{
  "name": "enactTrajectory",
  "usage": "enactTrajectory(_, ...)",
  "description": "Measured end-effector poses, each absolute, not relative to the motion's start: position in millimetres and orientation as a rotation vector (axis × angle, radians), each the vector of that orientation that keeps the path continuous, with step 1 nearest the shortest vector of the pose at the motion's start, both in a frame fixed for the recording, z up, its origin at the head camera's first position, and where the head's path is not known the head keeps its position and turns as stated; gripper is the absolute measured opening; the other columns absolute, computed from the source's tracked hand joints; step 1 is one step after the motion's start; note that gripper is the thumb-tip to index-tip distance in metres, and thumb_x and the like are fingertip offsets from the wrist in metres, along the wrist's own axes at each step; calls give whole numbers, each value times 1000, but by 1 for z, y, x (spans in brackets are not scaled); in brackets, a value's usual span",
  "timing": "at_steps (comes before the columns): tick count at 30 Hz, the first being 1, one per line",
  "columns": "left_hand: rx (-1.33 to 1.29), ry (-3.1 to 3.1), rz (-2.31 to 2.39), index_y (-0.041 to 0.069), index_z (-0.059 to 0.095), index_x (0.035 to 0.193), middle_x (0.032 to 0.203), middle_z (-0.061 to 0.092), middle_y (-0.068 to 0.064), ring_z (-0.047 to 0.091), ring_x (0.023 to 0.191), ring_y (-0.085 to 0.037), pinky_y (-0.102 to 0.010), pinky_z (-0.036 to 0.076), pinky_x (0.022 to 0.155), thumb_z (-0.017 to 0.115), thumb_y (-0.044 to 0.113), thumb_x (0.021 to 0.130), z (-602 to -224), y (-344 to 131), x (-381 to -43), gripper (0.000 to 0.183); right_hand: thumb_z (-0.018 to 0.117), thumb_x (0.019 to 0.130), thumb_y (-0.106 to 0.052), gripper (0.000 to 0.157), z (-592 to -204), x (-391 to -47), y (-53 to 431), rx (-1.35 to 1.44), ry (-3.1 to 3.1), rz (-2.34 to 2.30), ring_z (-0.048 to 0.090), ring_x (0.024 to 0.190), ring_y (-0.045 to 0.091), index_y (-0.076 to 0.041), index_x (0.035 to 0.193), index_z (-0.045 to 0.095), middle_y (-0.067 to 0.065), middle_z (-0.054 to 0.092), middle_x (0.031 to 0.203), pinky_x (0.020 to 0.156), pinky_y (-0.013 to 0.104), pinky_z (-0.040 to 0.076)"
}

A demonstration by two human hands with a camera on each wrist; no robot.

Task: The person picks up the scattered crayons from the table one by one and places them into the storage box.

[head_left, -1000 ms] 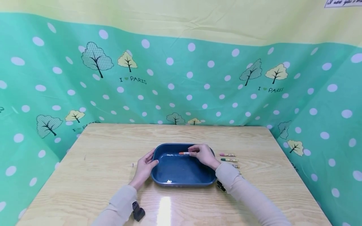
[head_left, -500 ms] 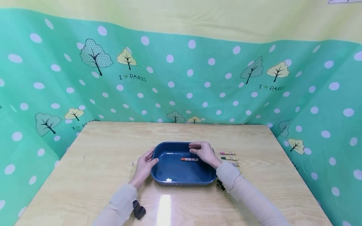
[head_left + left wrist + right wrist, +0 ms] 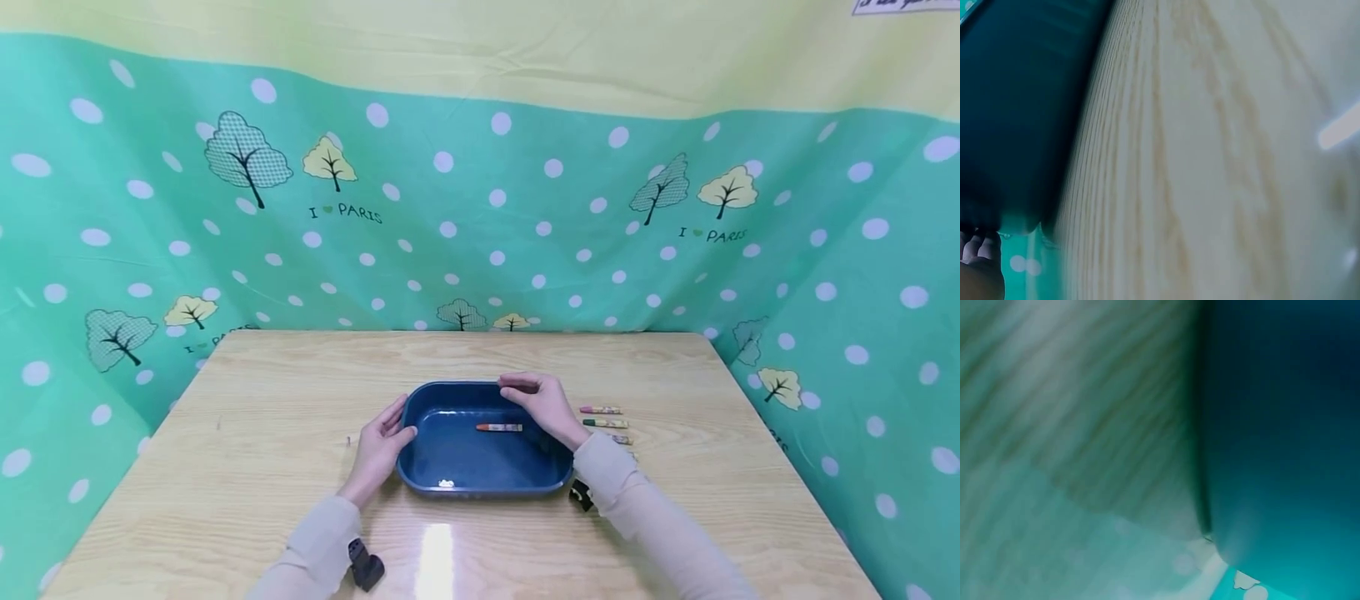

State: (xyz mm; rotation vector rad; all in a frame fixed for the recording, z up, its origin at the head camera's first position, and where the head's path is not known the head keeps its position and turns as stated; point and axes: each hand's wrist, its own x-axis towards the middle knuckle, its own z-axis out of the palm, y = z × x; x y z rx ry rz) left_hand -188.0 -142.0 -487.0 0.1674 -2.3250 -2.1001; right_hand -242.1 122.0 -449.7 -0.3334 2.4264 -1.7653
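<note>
A dark blue rectangular plastic basin [image 3: 480, 490] with rounded corners stands on the wooden table. My left hand [image 3: 378, 446] grips its left side, thumb over the rim and fingers along the outer wall. An orange crayon [image 3: 498, 427] with a printed wrapper lies flat on the basin's floor. Above the basin's right part is my right hand [image 3: 543, 406], fingers near the back rim and holding nothing; whether they touch the rim I cannot tell. In the left wrist view, the left fingers [image 3: 988, 247] meet the basin's dark wall [image 3: 1016, 125]. The right wrist view is blurred by the basin's side [image 3: 1285, 437].
Right of the basin lie several crayons: a pink one [image 3: 601, 410], a green one [image 3: 606, 423] and others partly hidden by the right sleeve [image 3: 611, 471]. The table [image 3: 187, 500] is bordered by a green dotted curtain [image 3: 420, 208].
The orange crayon left my right hand and now lies on the basin's floor. My right hand has risen slightly toward the back rim. My left hand keeps its hold on the basin.
</note>
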Motion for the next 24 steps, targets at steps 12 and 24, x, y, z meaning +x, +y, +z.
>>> enactTrajectory(12, 167, -2309, -2102, 5, 42, 135, 139, 41, -18, 41, 127, -28, -29, 37, 103, 57, -1, 83, -484, -142, -193, 55, 66, 82, -19, 39, -411, -232, 157, -239, 2431, -1888, 64, 98, 9, 0, 115, 61, 14, 65, 112, 87, 21, 53)
enactTrajectory(24, 175, -2329, -2106, 5, 41, 135, 140, 40, -18, 40, 128, -29, -30, 36, 104, 56, 0, 83, -484, -143, -189, 54, 64, 84, -21, 45, -463, -251, 248, -299, 2504, -1821, 63, 97, 9, 1, 121, 55, 17, 62, 116, 80, 24, 56)
